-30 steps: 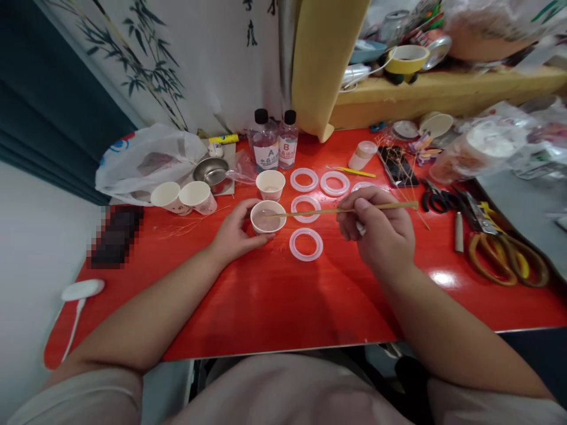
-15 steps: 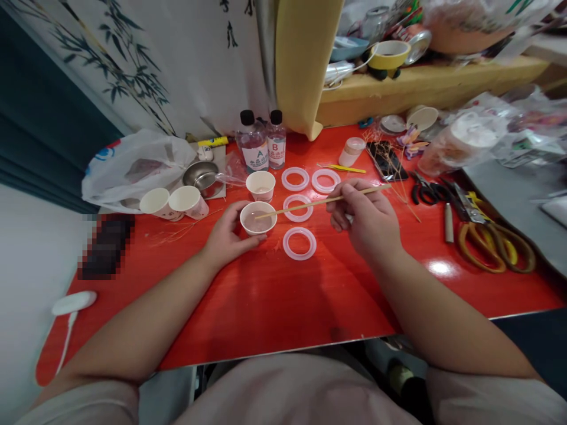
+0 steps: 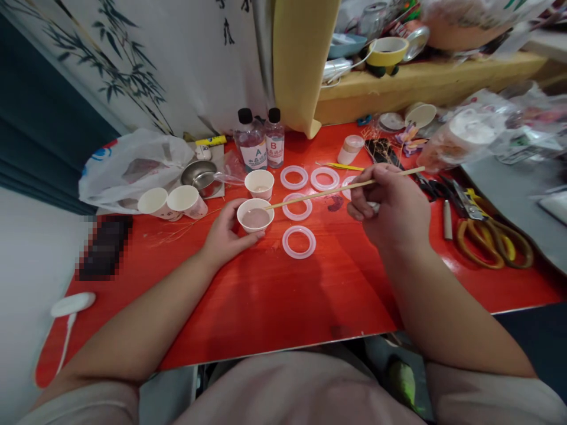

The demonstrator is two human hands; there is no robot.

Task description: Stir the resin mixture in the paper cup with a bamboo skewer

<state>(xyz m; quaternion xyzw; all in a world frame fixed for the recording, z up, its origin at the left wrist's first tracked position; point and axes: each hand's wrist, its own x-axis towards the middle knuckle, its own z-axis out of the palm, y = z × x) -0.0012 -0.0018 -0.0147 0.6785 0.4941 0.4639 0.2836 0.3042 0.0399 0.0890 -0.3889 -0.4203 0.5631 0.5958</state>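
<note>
A red table (image 3: 274,301) spreads below everything in reach. A white bag (image 3: 133,165) lies at its left back. The left hand (image 3: 228,236) is curved near the middle; the right hand (image 3: 394,206) is bunched over the table farther right. Beyond that lie scissors (image 3: 475,212) with big looped handles. Bottle A (image 3: 253,150) and bottle B (image 3: 275,144), both black-capped, stand side by side at the back, with a metal bowl (image 3: 199,177) to their left.

The left hand clasps a cup (image 3: 256,205) of cloudy, pinkish liquid (image 3: 256,219), thumb along the near side. Another cup (image 3: 261,193) stands just behind, and two more cups (image 3: 183,199) stand together near the bag. A jar (image 3: 350,151) stands right of the bottles.

Pink rings (image 3: 286,242) lie flat between the hands, one partly covered by the right hand. Yellow tweezers (image 3: 348,166) lie behind them. The right hand grips a thin stick (image 3: 319,193), which slants down to the cup's right rim; whether its tip touches is unclear.
</note>
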